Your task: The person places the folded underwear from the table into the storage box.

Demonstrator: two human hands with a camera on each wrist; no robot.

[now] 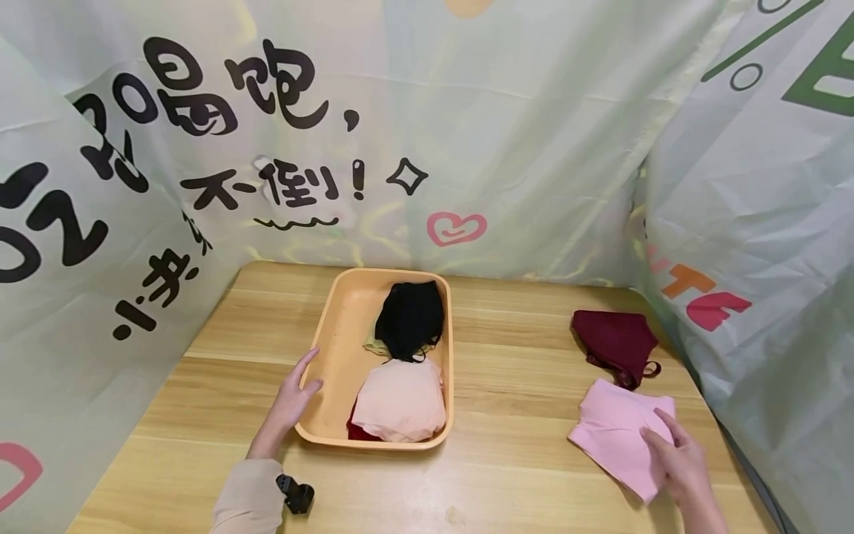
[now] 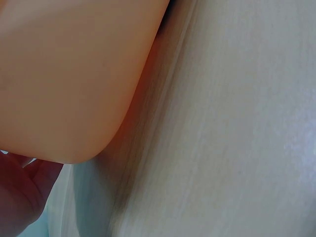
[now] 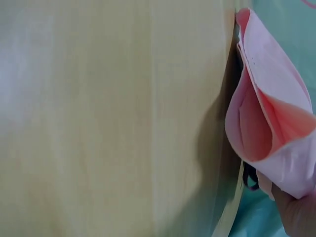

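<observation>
My right hand (image 1: 683,463) pinches a folded pink piece of underwear (image 1: 620,430) by its right side, thumb on top. In the right wrist view, the pink underwear (image 3: 274,94) hangs with its layers gaping, partly raised from the table. My left hand (image 1: 293,393) rests at the left rim of an orange plastic bin (image 1: 448,326), fingers extended along the edge and thumb over it. Inside the bin lie a black strapped garment (image 1: 410,315) over something yellowish-green, and a pale pink garment (image 1: 400,400) over a dark red one (image 1: 360,430).
A maroon bra-like garment (image 1: 614,341) with straps lies just beyond the pink one, near the right table edge. Printed fabric sheets (image 1: 534,148) hang behind and at both sides of the wooden table (image 1: 514,415). A small black device (image 1: 296,495) is at the left sleeve.
</observation>
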